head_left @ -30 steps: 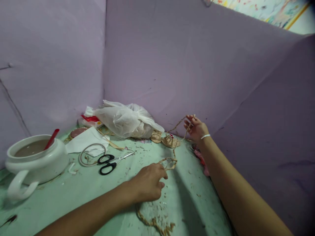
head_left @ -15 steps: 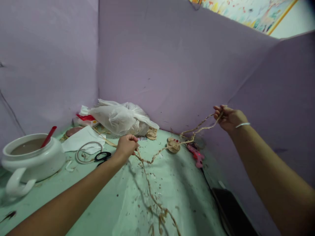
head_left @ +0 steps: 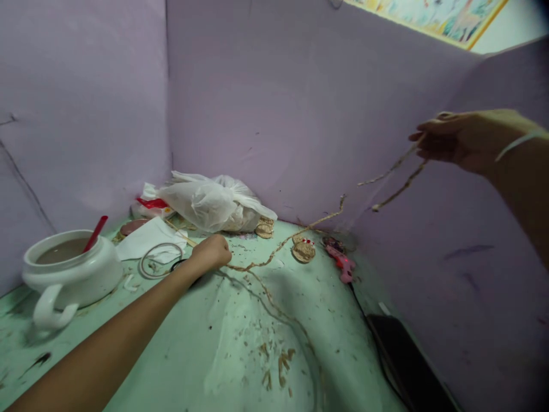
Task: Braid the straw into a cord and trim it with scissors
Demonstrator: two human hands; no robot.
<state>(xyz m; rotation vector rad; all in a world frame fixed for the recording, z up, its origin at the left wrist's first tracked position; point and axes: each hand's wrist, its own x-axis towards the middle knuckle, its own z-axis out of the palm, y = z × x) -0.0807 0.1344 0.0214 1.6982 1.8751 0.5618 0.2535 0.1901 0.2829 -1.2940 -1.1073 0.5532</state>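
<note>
My left hand [head_left: 213, 252] is closed in a fist around a tan twisted cord [head_left: 274, 254]. From the fist, one strand of it rises to a loose tip near the wall, and another trails down to the front edge of the table. Up at the right, my right hand [head_left: 458, 140] pinches a separate piece of the same kind of cord [head_left: 401, 189], its two ends dangling apart. Between and below the hands lies a small coiled tan piece [head_left: 303, 252] with red and white bits on top. A pink glue gun [head_left: 342, 263] lies beside it.
At left stands a white pot [head_left: 77, 280] of brownish liquid with a red handle [head_left: 95, 233] in it. Behind are a white plastic bag [head_left: 210, 203], white paper [head_left: 148, 240] and a ring of wire [head_left: 156, 269]. A black flat object [head_left: 403, 355] sits at right.
The cord that ran between both hands has come apart into two pieces. My right hand has swung up and right with its piece; my left hand has barely moved.
</note>
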